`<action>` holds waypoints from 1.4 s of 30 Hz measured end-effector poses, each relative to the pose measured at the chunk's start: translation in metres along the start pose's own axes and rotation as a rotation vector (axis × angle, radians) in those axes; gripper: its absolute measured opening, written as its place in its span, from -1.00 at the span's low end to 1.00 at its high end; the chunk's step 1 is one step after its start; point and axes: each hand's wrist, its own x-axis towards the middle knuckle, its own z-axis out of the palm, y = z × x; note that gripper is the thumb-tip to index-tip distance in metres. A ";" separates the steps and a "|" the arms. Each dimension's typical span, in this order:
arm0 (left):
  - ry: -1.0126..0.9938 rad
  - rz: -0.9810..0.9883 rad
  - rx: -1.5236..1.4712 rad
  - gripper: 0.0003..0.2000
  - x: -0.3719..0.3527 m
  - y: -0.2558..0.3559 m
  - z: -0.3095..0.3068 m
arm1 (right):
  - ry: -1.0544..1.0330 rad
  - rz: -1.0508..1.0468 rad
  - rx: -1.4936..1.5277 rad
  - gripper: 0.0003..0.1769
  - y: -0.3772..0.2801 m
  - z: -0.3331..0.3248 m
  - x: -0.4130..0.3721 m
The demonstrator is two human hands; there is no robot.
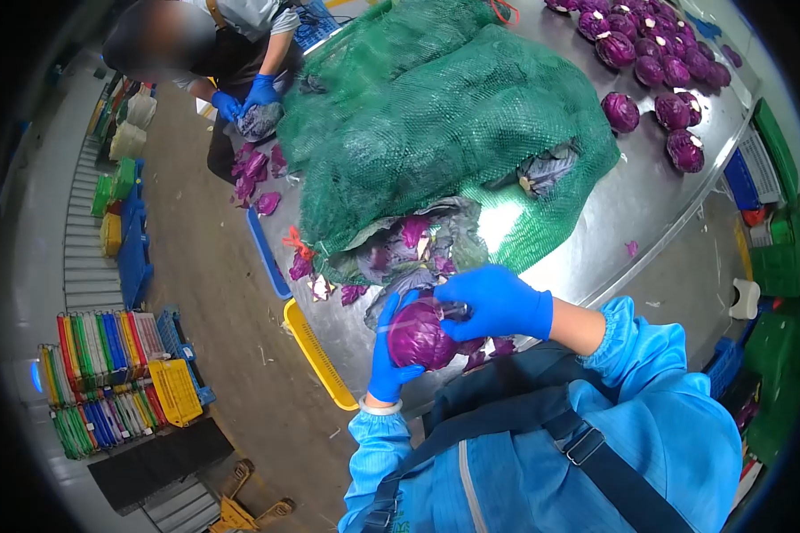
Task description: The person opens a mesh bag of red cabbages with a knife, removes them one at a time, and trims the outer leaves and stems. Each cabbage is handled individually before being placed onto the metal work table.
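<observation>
A peeled red cabbage (pixel 422 336), glossy purple, is held close to my body at the table's near edge. My left hand (pixel 386 357), in a blue glove, wraps around its left side. My right hand (pixel 496 306), also gloved in blue, is closed with its fingertips against the cabbage's upper right. What those fingers pinch is hidden; a thin pale streak crosses the cabbage nearby. Just beyond lie loose outer leaves (pixel 440 233), dull grey-purple with torn purple scraps, at the mouth of a green mesh sack (pixel 436 133).
Many trimmed red cabbages (pixel 620 112) sit at the far right of the metal table (pixel 587 266). A co-worker's blue-gloved hands (pixel 249 99) hold an untrimmed cabbage (pixel 259 122) at the far left. A yellow basket (pixel 318 355) and a blue basket (pixel 268 253) stand along the left edge.
</observation>
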 end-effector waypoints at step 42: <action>0.355 -0.106 1.816 -0.54 -0.045 -0.062 -0.206 | 1.373 0.524 0.515 -0.79 0.274 -0.153 -0.147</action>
